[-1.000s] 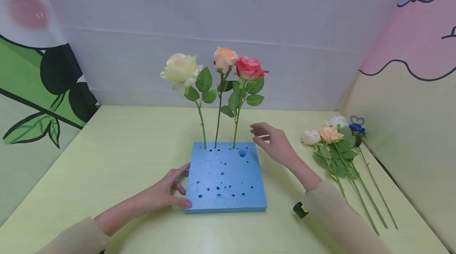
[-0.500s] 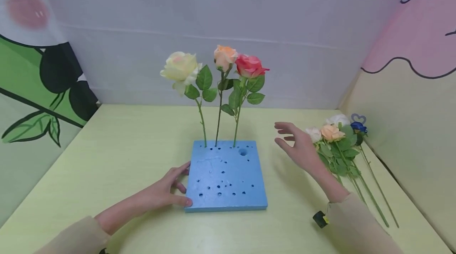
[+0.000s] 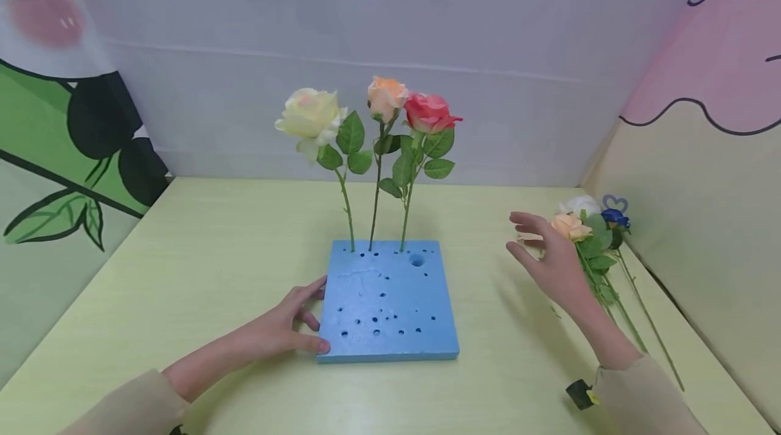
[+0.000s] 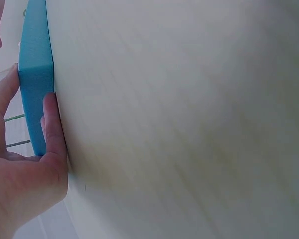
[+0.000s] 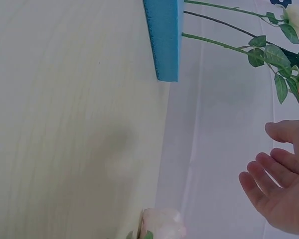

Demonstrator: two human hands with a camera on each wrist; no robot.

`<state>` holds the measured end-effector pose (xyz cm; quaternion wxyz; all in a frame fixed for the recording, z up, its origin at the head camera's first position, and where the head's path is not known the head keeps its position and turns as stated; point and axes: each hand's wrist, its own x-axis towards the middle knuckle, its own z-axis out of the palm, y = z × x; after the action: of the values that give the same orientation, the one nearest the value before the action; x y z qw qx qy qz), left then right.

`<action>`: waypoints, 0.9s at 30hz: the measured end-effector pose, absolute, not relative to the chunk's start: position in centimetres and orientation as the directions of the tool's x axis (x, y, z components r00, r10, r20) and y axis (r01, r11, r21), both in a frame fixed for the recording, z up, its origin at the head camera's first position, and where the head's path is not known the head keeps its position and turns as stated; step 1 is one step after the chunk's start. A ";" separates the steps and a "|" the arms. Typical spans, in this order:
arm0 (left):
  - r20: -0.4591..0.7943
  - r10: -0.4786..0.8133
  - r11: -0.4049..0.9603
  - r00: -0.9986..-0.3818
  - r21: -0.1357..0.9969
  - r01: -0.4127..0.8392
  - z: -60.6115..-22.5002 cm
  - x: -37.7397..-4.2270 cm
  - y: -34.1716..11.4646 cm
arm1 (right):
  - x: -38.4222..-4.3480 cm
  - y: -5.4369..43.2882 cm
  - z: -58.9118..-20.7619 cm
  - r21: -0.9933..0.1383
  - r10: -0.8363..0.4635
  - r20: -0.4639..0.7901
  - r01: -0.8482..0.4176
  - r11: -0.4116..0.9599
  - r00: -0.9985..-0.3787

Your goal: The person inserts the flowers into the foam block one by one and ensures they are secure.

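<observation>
I have the left hand [image 3: 282, 328] spread along the left edge of the blue block [image 3: 403, 303] on the worktop [image 3: 195, 252]; my right hand [image 3: 554, 265] hangs loosely spread in the air near the lying roses [image 3: 571, 227]; three upright roses [image 3: 386, 99] stand in the block's far holes, pale cloth [image 3: 390, 15] behind

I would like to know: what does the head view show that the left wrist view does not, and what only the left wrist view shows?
Only the head view shows the holes in the top of the blue block and the loose flowers lying at the right. Only the left wrist view shows the block's left side face. Both show the left hand touching the block, standing stems, and the right hand.
</observation>
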<state>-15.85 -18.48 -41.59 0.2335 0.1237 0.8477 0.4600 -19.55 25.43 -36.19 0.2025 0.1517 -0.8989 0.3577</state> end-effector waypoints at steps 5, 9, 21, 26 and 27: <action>-0.286 0.423 0.550 -0.860 0.835 -0.008 -41.6 -15.9 -18.5 | -18.7 26.4 -36.2 -0.541 -0.144 0.461 -0.406 0.737 -0.876; -0.288 0.416 0.561 -0.863 0.828 -0.006 -41.7 -16.0 -18.5 | -18.3 27.4 -36.2 -0.490 -0.185 0.465 -0.425 0.761 -0.866; -0.283 0.423 0.557 -0.861 0.830 0.001 -41.6 -15.8 -18.6 | -16.7 31.3 -36.8 -0.487 -0.096 0.413 -0.309 0.817 -0.906; -0.282 0.429 0.556 -0.858 0.831 0.005 -41.6 -15.9 -18.6 | -16.0 32.3 -37.2 -0.485 -0.082 0.371 -0.268 0.832 -0.925; -0.283 0.429 0.556 -0.858 0.831 0.004 -41.7 -15.9 -18.6 | -15.9 32.5 -37.3 -0.481 -0.085 0.367 -0.267 0.835 -0.926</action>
<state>-15.91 -18.57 -41.66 0.2341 0.1271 0.8504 0.4537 -15.88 32.52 -37.34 0.1678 0.0933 -0.9431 0.2714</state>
